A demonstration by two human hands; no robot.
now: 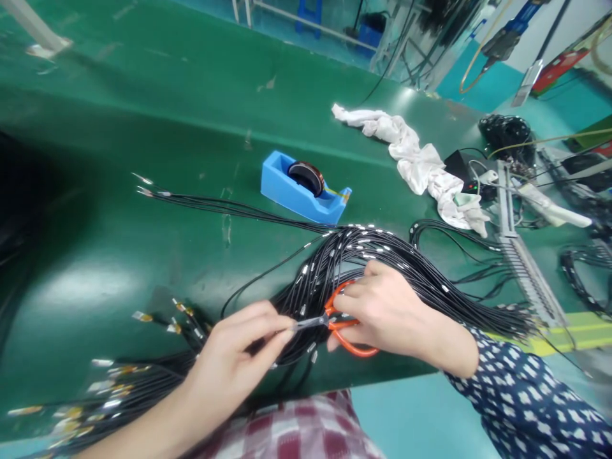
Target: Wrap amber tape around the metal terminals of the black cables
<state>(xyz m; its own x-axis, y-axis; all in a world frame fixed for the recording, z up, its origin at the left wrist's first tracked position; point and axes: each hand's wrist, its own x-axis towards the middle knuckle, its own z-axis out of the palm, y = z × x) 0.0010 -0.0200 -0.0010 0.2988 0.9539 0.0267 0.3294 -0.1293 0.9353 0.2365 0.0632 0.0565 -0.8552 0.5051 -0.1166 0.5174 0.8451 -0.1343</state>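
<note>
My right hand (377, 309) is closed around the orange handles of a pair of scissors (351, 349). Their blades point left and reach the fingertips of my left hand (246, 344). Thumb and forefinger of that hand are pinched together at the blade tips; whatever they hold there is too small to make out. Beneath both hands lies a large bundle of black cables (387, 245) with many small white labels, bent in a curve. Cable ends with white and amber tips (115, 389) fan out at the lower left, partly behind my left forearm.
A blue tape dispenser (291, 191) with a brown roll stands behind the bundle on the green table (191, 140). Crumpled white cloth (415, 159) lies farther right. Beyond it are a black box (461, 169), a slotted metal rail (535, 280) and more coiled cables (507, 137).
</note>
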